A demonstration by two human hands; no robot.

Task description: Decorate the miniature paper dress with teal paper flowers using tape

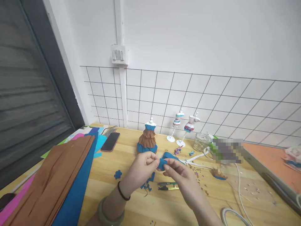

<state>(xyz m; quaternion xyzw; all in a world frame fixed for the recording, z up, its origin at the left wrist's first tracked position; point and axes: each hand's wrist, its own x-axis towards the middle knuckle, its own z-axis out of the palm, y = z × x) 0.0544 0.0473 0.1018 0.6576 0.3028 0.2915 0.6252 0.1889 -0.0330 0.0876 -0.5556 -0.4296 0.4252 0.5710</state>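
Between my two hands, at the middle of the view, is a small blue paper piece (161,164). My left hand (144,168) pinches its left side, and my right hand (180,175) pinches its right side. Just behind my left hand stands a small mannequin (148,137) in a blue and brown ruffled dress. A blue flower-shaped piece (118,174) lies on the table left of my left wrist. Blue scraps (147,185) and thread snips (168,186) lie below the hands. A blue strip (170,156) and white-handled scissors (188,162) are behind my right hand.
Brown paper sheets (54,179) and blue sheets (81,188) cover the left side, near a phone (110,142). Two small mannequins (176,122) (189,125) and a glass jar (202,142) stand at the back. A white cable (239,185) runs along the right.
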